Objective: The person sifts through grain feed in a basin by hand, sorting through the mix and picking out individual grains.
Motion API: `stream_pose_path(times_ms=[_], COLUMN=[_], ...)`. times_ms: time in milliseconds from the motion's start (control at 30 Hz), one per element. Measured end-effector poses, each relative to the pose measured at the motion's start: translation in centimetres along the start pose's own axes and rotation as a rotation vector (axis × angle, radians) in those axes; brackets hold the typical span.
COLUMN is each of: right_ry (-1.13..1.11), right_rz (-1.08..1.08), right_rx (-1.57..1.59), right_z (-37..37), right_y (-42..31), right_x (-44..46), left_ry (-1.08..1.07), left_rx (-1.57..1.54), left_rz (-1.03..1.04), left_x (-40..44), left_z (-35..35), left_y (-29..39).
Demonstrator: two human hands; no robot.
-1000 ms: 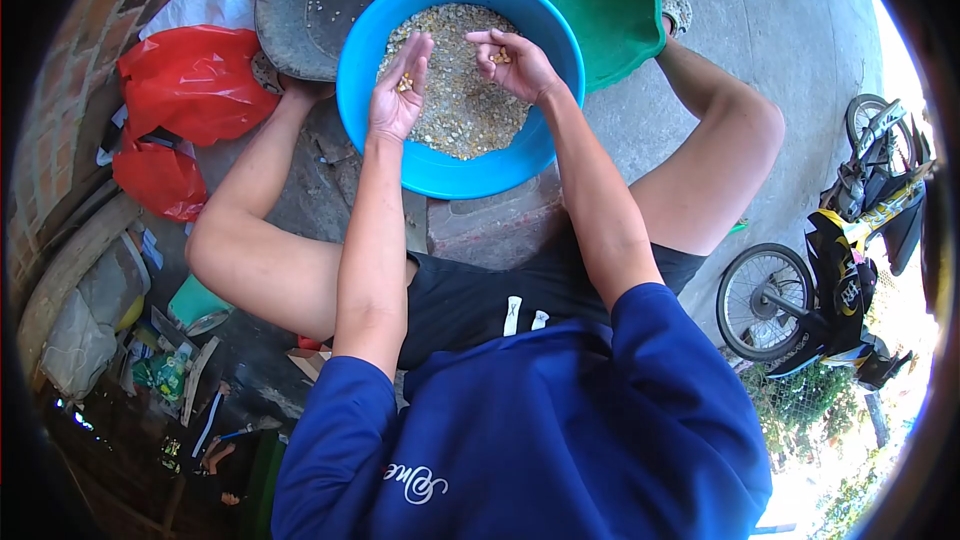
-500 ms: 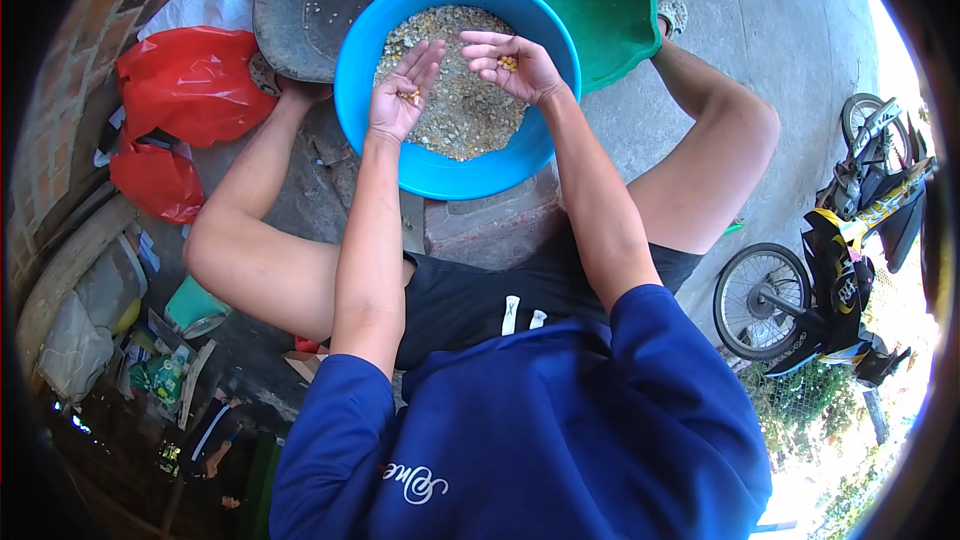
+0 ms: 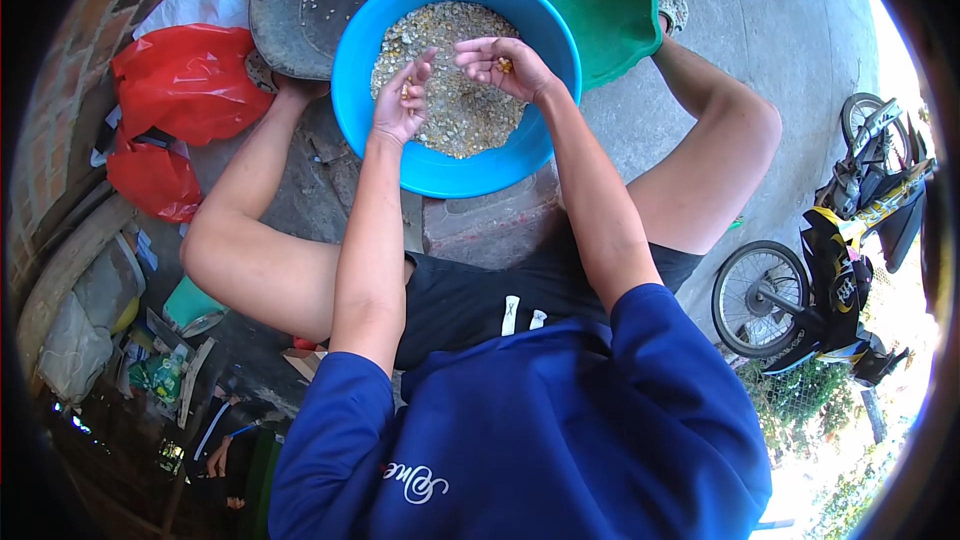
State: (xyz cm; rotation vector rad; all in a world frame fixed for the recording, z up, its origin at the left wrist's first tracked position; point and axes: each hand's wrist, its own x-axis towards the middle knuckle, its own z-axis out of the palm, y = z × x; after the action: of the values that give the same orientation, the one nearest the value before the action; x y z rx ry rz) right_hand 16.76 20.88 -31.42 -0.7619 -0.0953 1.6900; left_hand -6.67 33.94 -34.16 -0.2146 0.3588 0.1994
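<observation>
A round blue basin (image 3: 478, 183) stands between my legs, holding a coarse, pale grain mix (image 3: 460, 125) with yellow bits. Over its left part is my left hand (image 3: 398, 112), palm turned inward and fingers curled around a few yellow corn kernels (image 3: 406, 89). My right hand (image 3: 525, 72) hovers over the right part, palm up, its fingers half bent. More corn kernels (image 3: 505, 65) lie in that palm. The two hands face each other, with a small gap between the fingertips.
Behind the basin are a dark, worn tub (image 3: 300, 0) with scattered kernels and a green basin (image 3: 610, 30). Red plastic bags (image 3: 185, 85) lie at left near a brick wall (image 3: 60, 110). A motorbike (image 3: 830, 280) stands at right. Mixed clutter, including a teal container (image 3: 190, 303), lies lower left.
The fingers of my left hand have curled in and the hand has turned inward over its kernels. My right hand has shifted slightly left, its fingers a little more bent.
</observation>
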Motion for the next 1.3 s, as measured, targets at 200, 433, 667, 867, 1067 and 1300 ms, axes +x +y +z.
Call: stream_pose_path(times_ms=[200, 433, 667, 867, 1067, 1300], right_ry=[0.131, 0.156, 0.327, 0.231, 0.226, 0.229], right_rz=[-0.012, -0.003, 0.096, -0.026, -0.054, -0.005], right_rx=[-0.105, -0.191, -0.879, -1.167, -1.459, -1.513], right_z=[-0.1, -0.5, -0.5, -1.0, 1.1, 1.7], right_y=[0.3, 0.6, 3.4, 6.5, 6.1, 6.9], right_x=[0.7, 0.7, 1.6, 2.0, 0.5, 0.4], left_ry=[0.06, -0.186, -0.131, -0.183, -0.002, 0.062], left_rx=[-0.048, -0.143, 0.015, -0.012, 0.15, 0.477], left_rz=[0.111, 0.108, 0.175, 0.142, 0.258, 0.194], left_x=[0.1, 0.3, 0.1, 0.5, 0.2, -0.2], left_z=[3.2, 2.6, 3.1, 5.7, 8.1, 4.8], left_y=[-1.1, -0.7, 1.7, 0.7, 0.0, 1.4])
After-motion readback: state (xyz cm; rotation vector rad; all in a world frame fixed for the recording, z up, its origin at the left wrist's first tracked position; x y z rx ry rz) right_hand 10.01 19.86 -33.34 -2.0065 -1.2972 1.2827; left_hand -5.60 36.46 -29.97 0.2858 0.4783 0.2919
